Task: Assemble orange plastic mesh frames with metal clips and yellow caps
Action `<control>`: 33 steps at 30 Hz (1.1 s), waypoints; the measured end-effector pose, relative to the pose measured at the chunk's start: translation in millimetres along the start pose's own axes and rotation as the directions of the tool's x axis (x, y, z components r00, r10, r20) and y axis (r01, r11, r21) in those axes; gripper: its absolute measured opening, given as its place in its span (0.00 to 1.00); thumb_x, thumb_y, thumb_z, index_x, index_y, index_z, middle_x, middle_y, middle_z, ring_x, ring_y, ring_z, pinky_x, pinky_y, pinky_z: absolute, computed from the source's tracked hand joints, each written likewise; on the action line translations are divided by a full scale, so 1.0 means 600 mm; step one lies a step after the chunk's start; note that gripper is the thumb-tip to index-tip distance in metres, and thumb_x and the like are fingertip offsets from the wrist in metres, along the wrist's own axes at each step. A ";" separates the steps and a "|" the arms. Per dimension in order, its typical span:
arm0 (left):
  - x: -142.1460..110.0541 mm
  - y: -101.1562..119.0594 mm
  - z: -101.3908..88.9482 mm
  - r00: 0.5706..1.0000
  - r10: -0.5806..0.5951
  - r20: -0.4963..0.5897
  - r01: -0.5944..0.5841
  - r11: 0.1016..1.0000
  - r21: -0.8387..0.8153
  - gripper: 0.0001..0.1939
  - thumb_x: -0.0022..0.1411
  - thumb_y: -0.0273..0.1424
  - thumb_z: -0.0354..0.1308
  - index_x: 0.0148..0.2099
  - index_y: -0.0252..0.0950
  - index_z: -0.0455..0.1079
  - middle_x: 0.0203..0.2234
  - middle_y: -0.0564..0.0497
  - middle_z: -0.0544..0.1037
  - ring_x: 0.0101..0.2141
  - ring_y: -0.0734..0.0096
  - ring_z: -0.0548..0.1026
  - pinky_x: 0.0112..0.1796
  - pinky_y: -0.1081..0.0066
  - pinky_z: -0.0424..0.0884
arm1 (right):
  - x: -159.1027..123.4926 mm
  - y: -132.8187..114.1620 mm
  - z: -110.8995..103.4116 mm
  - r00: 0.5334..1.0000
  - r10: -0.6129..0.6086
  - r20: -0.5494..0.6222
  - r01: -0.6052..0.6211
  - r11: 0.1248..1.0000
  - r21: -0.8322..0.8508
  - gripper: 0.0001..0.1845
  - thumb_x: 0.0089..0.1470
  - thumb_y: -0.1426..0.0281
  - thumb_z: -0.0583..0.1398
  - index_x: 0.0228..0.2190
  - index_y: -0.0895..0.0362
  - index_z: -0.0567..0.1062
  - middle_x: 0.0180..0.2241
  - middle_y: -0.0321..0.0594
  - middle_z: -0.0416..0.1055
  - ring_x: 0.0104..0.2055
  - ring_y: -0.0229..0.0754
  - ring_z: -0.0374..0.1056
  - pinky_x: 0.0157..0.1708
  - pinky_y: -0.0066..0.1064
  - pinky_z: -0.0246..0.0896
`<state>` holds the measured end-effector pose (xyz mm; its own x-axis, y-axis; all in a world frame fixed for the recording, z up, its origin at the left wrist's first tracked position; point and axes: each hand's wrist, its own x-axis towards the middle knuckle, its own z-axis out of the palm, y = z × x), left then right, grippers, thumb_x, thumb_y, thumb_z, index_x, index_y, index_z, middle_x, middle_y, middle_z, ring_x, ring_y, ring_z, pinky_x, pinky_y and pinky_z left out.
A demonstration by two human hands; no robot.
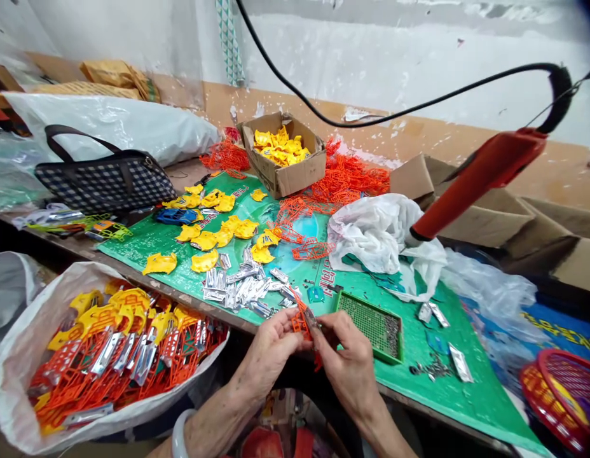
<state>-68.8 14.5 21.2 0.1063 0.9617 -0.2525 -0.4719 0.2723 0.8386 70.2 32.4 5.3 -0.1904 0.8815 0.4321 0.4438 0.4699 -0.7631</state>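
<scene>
My left hand (pixel 270 353) and my right hand (pixel 346 362) meet at the near edge of the table, both pinched on one small orange plastic frame piece (pixel 302 321) with a silver part at its top. Just behind the hands lies a heap of silver metal pieces (pixel 238 286) on the green mat (pixel 419 375). A green mesh tray (pixel 371 321) with small screws lies right of my right hand. Yellow plastic shells (pixel 213 235) are scattered further back.
A white bag (pixel 18 356) of assembled orange, yellow and silver parts hangs at the left. A cardboard box (pixel 288 175) of yellow shells, orange frames (pixel 343 181), a checked handbag (pixel 104 181), a white plastic bag (pixel 376 235), a hanging red power tool (pixel 476 175) and a red basket (pixel 562 394) surround the mat.
</scene>
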 end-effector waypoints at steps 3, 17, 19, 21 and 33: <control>0.000 -0.002 0.005 1.000 0.006 0.005 -0.006 1.000 -0.026 0.16 0.52 0.22 0.59 0.45 0.33 0.74 0.38 0.47 0.81 0.37 0.67 0.77 0.40 0.69 0.71 | -0.009 -0.007 0.007 0.951 -0.304 -0.048 0.277 0.912 -0.302 0.09 0.58 0.78 0.56 0.37 0.61 0.75 0.27 0.40 0.68 0.28 0.37 0.64 0.26 0.26 0.62; -0.002 -0.011 0.005 0.999 0.032 -0.014 -0.034 0.986 -0.164 0.09 0.55 0.28 0.64 0.40 0.34 0.77 0.34 0.48 0.80 0.35 0.70 0.75 0.35 0.76 0.68 | -0.048 0.006 0.017 0.868 -0.496 0.022 0.461 0.787 -0.411 0.25 0.60 0.80 0.53 0.58 0.62 0.63 0.43 0.52 0.68 0.46 0.47 0.65 0.42 0.38 0.70; -0.004 -0.009 0.005 0.998 0.033 -0.059 -0.043 0.984 -0.172 0.08 0.55 0.28 0.64 0.39 0.34 0.77 0.34 0.48 0.80 0.35 0.69 0.76 0.37 0.74 0.70 | -0.045 0.007 0.012 0.849 -0.528 -0.002 0.490 0.790 -0.370 0.26 0.60 0.80 0.53 0.59 0.61 0.62 0.42 0.51 0.67 0.44 0.45 0.66 0.41 0.34 0.69; -0.006 -0.008 0.002 0.994 0.031 -0.108 -0.050 0.984 -0.171 0.08 0.55 0.28 0.64 0.39 0.32 0.77 0.35 0.46 0.81 0.36 0.68 0.76 0.39 0.71 0.72 | -0.035 0.013 0.004 0.837 -0.546 -0.029 0.499 0.784 -0.368 0.24 0.60 0.80 0.53 0.58 0.61 0.64 0.40 0.49 0.67 0.42 0.42 0.66 0.38 0.29 0.68; -0.050 0.020 -0.056 0.946 0.022 -0.323 -0.096 0.972 -0.215 0.13 0.53 0.30 0.67 0.41 0.31 0.76 0.34 0.46 0.79 0.35 0.68 0.75 0.33 0.72 0.74 | 0.077 0.083 0.017 0.941 -0.175 0.289 0.334 0.616 -0.713 0.10 0.57 0.70 0.57 0.38 0.57 0.77 0.36 0.47 0.73 0.36 0.48 0.69 0.33 0.37 0.64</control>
<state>-107.4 -12.0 22.6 -0.1920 0.9063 -0.3765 -0.6568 0.1664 0.7355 74.6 97.1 -17.4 -0.5097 0.7607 0.4018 0.8347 0.5505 0.0167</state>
